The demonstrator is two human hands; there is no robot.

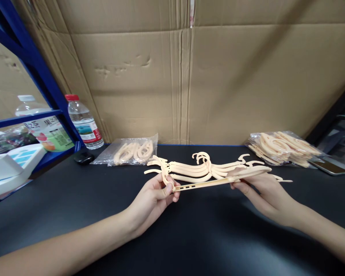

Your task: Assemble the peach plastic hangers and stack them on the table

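My left hand pinches a cream plastic hanger hook between thumb and fingers, its curve pointing up. A long, slotted hanger arm runs from the left fingertips across to my right hand, which is closed around its wider, curved end. The hook's base meets the slotted end at my left thumb; whether the two are joined I cannot tell. Just behind the held parts lies a group of cream hangers on the black table, their hooks towards the middle.
A clear bag of hooks lies at the back left, and a bag of hanger arms at the back right near a phone. A water bottle, a black mouse and a blue rack stand left. Cardboard rises behind.
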